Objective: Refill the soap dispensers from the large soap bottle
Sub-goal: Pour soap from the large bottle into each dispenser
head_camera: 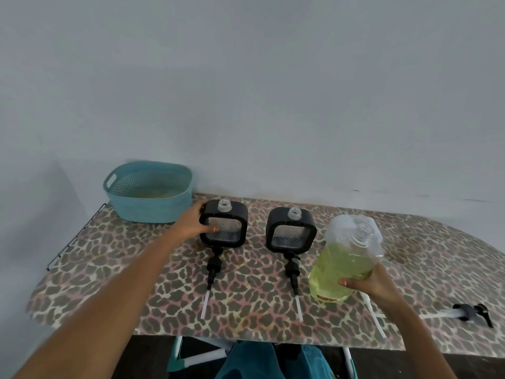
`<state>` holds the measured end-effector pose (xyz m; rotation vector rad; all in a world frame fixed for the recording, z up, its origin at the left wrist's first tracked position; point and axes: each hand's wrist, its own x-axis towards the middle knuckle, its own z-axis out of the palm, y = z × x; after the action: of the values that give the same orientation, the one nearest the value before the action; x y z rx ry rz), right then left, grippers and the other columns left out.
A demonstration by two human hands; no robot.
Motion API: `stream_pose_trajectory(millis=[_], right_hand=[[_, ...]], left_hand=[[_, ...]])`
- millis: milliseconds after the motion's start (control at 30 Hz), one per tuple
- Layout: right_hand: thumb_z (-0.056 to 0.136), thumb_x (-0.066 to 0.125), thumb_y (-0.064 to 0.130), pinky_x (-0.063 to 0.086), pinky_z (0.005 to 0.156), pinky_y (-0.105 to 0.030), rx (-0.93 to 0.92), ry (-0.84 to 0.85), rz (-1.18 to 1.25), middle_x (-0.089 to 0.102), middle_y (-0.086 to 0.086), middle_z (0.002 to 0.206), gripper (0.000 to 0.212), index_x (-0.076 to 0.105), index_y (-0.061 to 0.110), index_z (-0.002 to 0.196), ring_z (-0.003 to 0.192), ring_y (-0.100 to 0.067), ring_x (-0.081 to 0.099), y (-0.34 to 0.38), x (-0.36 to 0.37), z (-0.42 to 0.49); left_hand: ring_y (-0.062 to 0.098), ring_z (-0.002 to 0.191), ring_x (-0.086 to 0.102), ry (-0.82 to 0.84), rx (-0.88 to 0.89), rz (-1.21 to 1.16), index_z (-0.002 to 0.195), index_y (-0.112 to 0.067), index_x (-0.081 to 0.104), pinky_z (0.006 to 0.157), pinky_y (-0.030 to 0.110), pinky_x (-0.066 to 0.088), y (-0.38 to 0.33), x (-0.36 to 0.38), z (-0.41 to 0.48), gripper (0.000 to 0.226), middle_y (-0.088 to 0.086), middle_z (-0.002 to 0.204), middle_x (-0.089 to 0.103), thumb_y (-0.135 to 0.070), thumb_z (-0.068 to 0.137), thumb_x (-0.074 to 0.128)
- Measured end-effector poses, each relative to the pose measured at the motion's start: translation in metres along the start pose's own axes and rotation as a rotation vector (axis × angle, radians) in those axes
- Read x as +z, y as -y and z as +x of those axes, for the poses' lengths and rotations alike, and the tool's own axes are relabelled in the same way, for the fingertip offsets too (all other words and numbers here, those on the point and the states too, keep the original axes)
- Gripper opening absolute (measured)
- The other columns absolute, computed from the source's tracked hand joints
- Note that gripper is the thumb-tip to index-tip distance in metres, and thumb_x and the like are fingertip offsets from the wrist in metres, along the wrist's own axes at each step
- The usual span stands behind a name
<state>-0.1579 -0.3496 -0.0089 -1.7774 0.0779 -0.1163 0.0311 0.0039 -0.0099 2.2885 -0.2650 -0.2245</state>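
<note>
The large soap bottle sat at the lower right of centre, a clear container about half full of yellow-green liquid. It was tilted, with its uncapped, threaded neck leaning away toward the upper right. The right hand gripped it from the right near its base, with the thumb pressed on the front of the bottle and the fingers curled behind. Whether the bottle's base touched the surface could not be told.

Just left of the bottle stood the right dispenser, a black square frame around a clear body, upright and with its threaded neck open. Further left stood the left dispenser, of the same make and also uncapped. The left hand clasped its left edge, thumb on the front face and fingers wrapped round the side.

A black pump with a white tube lay flat in front of the left dispenser, and a second pump lay in front of the right one. A third pump lay at the far right edge, with a long white tube.

All rested on an ironing board with a leopard-print cover. A teal basket stood at its upper left end against a pale wall.
</note>
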Motion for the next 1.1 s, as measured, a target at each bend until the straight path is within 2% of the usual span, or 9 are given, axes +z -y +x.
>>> stream_pose_trajectory(millis=[133, 300, 400, 567, 633, 733, 867, 967, 1100], right_hand=[[0.016, 0.088, 0.057, 0.052, 0.063, -0.013, -0.003, -0.026, -0.035, 0.073, 0.016, 0.086, 0.094, 0.058, 0.021, 0.097, 0.082, -0.002, 0.068, 0.002, 0.001, 0.001], [0.022, 0.086, 0.058, 0.051, 0.064, -0.011, -0.025, -0.039, -0.063, 0.071, 0.021, 0.087, 0.086, 0.058, 0.022, 0.096, 0.081, 0.002, 0.067, 0.008, 0.005, -0.003], [0.026, 0.088, 0.049, 0.052, 0.065, -0.014, -0.024, -0.052, -0.056, 0.072, 0.016, 0.088, 0.080, 0.059, 0.021, 0.096, 0.082, -0.003, 0.068, 0.005, 0.008, -0.006], [0.033, 0.089, 0.045, 0.053, 0.065, -0.018, -0.032, -0.145, -0.075, 0.073, 0.010, 0.091, 0.090, 0.060, 0.002, 0.106, 0.083, -0.008, 0.069, 0.000, 0.013, -0.009], [0.038, 0.085, 0.035, 0.054, 0.065, -0.019, -0.019, -0.199, -0.084, 0.073, 0.006, 0.091, 0.087, 0.056, -0.003, 0.111, 0.084, -0.010, 0.069, -0.005, 0.014, -0.009], [0.041, 0.085, 0.036, 0.056, 0.071, -0.026, -0.029, -0.277, -0.106, 0.068, -0.006, 0.105, 0.090, 0.052, 0.003, 0.118, 0.093, -0.015, 0.067, -0.005, 0.019, -0.010], [0.043, 0.082, 0.044, 0.055, 0.077, -0.034, -0.052, -0.344, -0.156, 0.062, -0.004, 0.111, 0.079, 0.047, 0.028, 0.113, 0.099, -0.016, 0.062, 0.001, 0.028, -0.013], [0.043, 0.082, 0.048, 0.053, 0.077, -0.032, -0.061, -0.367, -0.215, 0.061, 0.001, 0.110, 0.085, 0.047, 0.023, 0.116, 0.100, -0.017, 0.060, 0.003, 0.032, -0.012], [0.054, 0.089, 0.020, 0.047, 0.072, -0.023, -0.088, -0.399, -0.309, 0.059, 0.003, 0.106, 0.080, 0.047, 0.015, 0.122, 0.098, -0.018, 0.058, 0.005, 0.036, -0.009]], left_hand=[[0.030, 0.117, 0.050, -0.061, -0.025, -0.084, 0.129, -0.005, 0.040, 0.095, 0.036, 0.040, -0.004, 0.002, 0.000, 0.076, 0.014, 0.129, 0.052, -0.012, 0.065, 0.080], [0.023, 0.104, 0.055, -0.198, 0.115, -0.032, 0.119, -0.004, 0.045, 0.087, 0.029, 0.042, -0.020, -0.002, -0.016, 0.069, 0.011, 0.115, 0.058, -0.012, 0.061, 0.082], [0.020, 0.096, 0.053, -0.255, 0.185, -0.041, 0.114, -0.005, 0.044, 0.084, 0.029, 0.043, -0.035, -0.007, -0.029, 0.064, 0.009, 0.108, 0.057, -0.012, 0.063, 0.081], [0.022, 0.093, 0.057, -0.278, 0.206, -0.336, 0.100, -0.024, 0.040, 0.083, 0.034, 0.050, -0.052, -0.003, -0.057, 0.056, 0.006, 0.103, 0.056, -0.006, 0.064, 0.079], [0.017, 0.089, 0.058, -0.286, 0.216, -0.444, 0.094, -0.031, 0.039, 0.075, 0.025, 0.053, -0.058, 0.003, -0.070, 0.056, 0.001, 0.098, 0.056, -0.002, 0.064, 0.077], [0.007, 0.087, 0.056, -0.300, 0.202, -0.547, 0.099, -0.020, 0.041, 0.069, 0.011, 0.053, -0.063, 0.013, -0.088, 0.052, -0.005, 0.095, 0.054, 0.003, 0.066, 0.074], [0.009, 0.082, 0.058, -0.279, 0.169, -0.594, 0.097, -0.017, 0.043, 0.062, 0.007, 0.051, -0.062, 0.025, -0.106, 0.048, -0.002, 0.091, 0.057, 0.006, 0.066, 0.073], [0.008, 0.081, 0.059, -0.265, 0.171, -0.593, 0.093, -0.019, 0.048, 0.061, 0.007, 0.050, -0.060, 0.031, -0.117, 0.046, -0.003, 0.089, 0.059, 0.006, 0.064, 0.074], [0.007, 0.083, 0.060, -0.244, 0.182, -0.528, 0.089, -0.029, 0.049, 0.066, 0.007, 0.050, -0.054, 0.033, -0.126, 0.050, -0.003, 0.090, 0.062, 0.002, 0.062, 0.078]])
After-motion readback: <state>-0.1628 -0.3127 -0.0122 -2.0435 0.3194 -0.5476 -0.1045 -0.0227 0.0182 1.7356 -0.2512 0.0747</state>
